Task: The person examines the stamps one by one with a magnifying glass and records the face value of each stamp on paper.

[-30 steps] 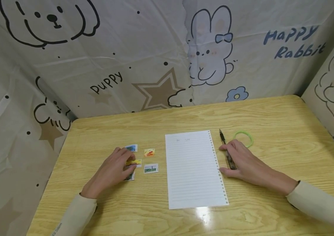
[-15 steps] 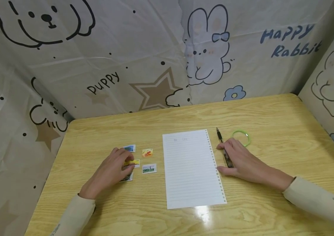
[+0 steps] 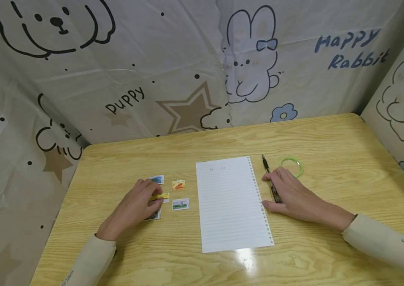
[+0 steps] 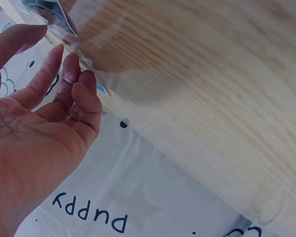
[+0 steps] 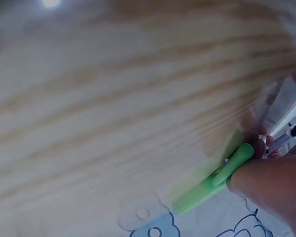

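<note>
My left hand (image 3: 135, 206) hovers low over small postage stamps, fingers loosely curled, with nothing gripped. Its fingertips are at a yellow stamp (image 3: 163, 196); a blue stamp (image 3: 157, 179) and a dark stamp (image 3: 155, 215) show partly from beneath it. An orange-red stamp (image 3: 178, 185) and a green landscape stamp (image 3: 180, 204) lie just right. My right hand (image 3: 287, 194) lies relaxed over a black pen (image 3: 265, 163), covering part of its barrel. Its thumb and forefinger tips are spread along the punched edge of a lined sheet (image 3: 234, 210).
A bright green ring-shaped band (image 3: 301, 171) lies behind my right hand and looks large in the right wrist view. The wood-grain table (image 3: 123, 159) meets a printed cloth wall (image 3: 180, 47) at its back. Faint handwriting marks the sheet's top.
The head view has shifted slightly since a second ago. Since half a second ago the lined sheet has slid very slightly left and away; both hands stay in place.
</note>
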